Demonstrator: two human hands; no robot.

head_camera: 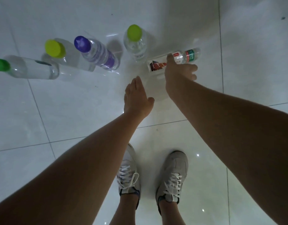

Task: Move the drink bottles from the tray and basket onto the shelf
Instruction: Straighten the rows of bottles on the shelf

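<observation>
**Right hand grips a lying bottle while four others stand in a row**

The right hand (180,70) reaches down and forward, its thumb hooked over the far side and its fingers curled at the near side of a clear plastic bottle with a red-brown printed label (157,65). The bottle lies almost level, low over the glossy white tiled floor (237,30). A clear green-labelled section (191,56) sticks out past the hand; whether it belongs to the same bottle or to a second one is not clear. Gripping around the middle looks like a way to lift or set the bottle with one hand.

The left hand (137,96) hangs beside it, just apart, flat with fingers straight and together, holding nothing. It is probably ready to steady or to take the next bottle.

To the left, four bottles stand upright in a loose row:
- a clear bottle with a green cap (0,64)
- a clear bottle with a yellow-green cap (54,48)
- a ribbed clear bottle with a purple cap and purple label (97,54)
- a second yellow-green-capped clear bottle (134,32), nearest the gripped one

Faint straight glints around them hint at a transparent surface beneath, though I cannot tell whether that is the shelf. No tray or basket shows. Grey lace-up sneakers (172,176) stand below.
</observation>
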